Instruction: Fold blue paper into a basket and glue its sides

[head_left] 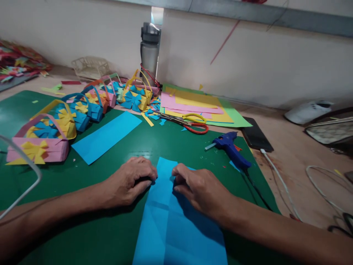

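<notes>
A creased sheet of blue paper (157, 224) lies in front of me on the green mat (104, 228). Its far end shows a raised or folded strip on the right side. My left hand (135, 180) is curled at the sheet's left edge, thumb and fingers pinched together there. My right hand (198, 187) has its thumb and bent fingers closed at the right side of the far end. Both hands partly cover the edges they touch. A second blue paper strip (107, 138) lies flat beyond my left hand.
Several small paper baskets (41, 147) stand at the left. Scissors (195, 127) lie by stacked coloured sheets (193, 103). At the right are a blue glue gun (230, 147) and a phone (257, 134) with a white cable. A bottle (149, 55) stands behind.
</notes>
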The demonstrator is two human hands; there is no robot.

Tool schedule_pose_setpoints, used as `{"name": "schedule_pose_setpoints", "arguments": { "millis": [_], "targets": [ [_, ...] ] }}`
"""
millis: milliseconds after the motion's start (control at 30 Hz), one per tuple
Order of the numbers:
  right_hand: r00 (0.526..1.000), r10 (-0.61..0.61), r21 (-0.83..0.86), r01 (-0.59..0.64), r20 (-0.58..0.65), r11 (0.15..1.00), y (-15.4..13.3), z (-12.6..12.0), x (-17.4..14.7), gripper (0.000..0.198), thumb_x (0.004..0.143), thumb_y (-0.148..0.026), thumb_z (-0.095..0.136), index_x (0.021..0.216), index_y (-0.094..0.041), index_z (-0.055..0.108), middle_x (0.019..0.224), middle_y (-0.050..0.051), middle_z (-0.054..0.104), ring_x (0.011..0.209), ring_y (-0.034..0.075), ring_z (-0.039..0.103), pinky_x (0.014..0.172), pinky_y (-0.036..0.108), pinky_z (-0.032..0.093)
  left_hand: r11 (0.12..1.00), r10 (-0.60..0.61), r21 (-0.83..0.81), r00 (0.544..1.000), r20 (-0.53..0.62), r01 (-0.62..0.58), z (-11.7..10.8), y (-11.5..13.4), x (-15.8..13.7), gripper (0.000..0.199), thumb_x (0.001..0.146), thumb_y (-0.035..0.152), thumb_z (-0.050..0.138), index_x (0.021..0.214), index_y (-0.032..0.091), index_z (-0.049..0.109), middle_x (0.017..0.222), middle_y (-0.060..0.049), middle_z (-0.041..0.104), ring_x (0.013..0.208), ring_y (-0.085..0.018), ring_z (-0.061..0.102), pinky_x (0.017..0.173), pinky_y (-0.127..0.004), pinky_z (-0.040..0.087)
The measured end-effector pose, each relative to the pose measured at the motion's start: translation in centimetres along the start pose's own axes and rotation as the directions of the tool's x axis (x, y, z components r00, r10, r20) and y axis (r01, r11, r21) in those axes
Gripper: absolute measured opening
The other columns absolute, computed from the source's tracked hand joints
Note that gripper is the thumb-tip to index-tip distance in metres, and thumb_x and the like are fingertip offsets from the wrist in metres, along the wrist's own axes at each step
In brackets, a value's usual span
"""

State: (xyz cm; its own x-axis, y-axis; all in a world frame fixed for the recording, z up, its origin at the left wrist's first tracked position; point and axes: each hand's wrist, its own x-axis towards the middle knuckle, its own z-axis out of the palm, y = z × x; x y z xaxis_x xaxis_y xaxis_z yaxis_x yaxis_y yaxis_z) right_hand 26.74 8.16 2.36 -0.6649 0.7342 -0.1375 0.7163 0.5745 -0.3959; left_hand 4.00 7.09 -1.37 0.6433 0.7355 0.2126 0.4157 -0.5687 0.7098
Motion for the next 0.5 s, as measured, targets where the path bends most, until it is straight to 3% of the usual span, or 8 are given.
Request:
{"name": "schedule_pose_setpoints", "arguments": {
  "millis": [100,233,367,500],
  "targets": [
    [0.995,-0.101,-0.104,0.098,-0.025,0.990,0.2,0.2,0.2,0.020,0.076,-0.008,0.058,0.094,-0.018,0.053,0.075,0.001,0.064,0.062,0.013,0.055,0.053,0.024,0.027,1.000,-0.001,-0.013,1.000,-0.003,0.001,0.1,0.0,0.0,0.013,0.087,0.011,0.044,0.088,0.019,0.054,0.095,-0.001,0.063,0.095,-0.016,0.053,0.086,-0.034,0.036],
    [0.979,-0.199,-0.251,0.183,-0.039,0.950,0.0,0.0,0.6,0.010,0.080,-0.011,0.054,0.080,-0.019,0.059,0.071,0.001,0.054,0.063,0.013,0.044,0.051,0.025,0.021,1.000,-0.007,-0.007,1.000,-0.013,0.007,0.2,0.1,0.0,0.015,0.087,0.010,0.043,0.085,0.018,0.055,0.096,-0.001,0.063,0.094,-0.016,0.053,0.086,-0.034,0.034],
    [0.959,-0.284,-0.234,0.274,-0.010,0.933,-0.2,-0.4,1.2,0.016,0.084,-0.012,0.049,0.077,-0.019,0.062,0.080,0.005,0.054,0.070,0.014,0.042,0.055,0.026,0.023,0.999,-0.023,0.029,0.999,0.025,0.023,0.2,0.4,0.2,0.017,0.088,0.012,0.040,0.083,0.018,0.056,0.098,-0.002,0.062,0.092,-0.017,0.051,0.083,-0.035,0.033],
    [0.956,-0.290,-0.153,0.292,0.032,0.944,0.0,-0.3,2.0,0.018,0.082,-0.010,0.049,0.077,-0.018,0.065,0.082,0.006,0.055,0.073,0.015,0.043,0.055,0.026,0.023,0.997,-0.068,0.031,0.995,0.074,0.066,-0.2,1.0,0.6,0.021,0.090,0.015,0.036,0.081,0.017,0.055,0.096,-0.002,0.061,0.091,-0.018,0.050,0.083,-0.036,0.032]
  ]
}}
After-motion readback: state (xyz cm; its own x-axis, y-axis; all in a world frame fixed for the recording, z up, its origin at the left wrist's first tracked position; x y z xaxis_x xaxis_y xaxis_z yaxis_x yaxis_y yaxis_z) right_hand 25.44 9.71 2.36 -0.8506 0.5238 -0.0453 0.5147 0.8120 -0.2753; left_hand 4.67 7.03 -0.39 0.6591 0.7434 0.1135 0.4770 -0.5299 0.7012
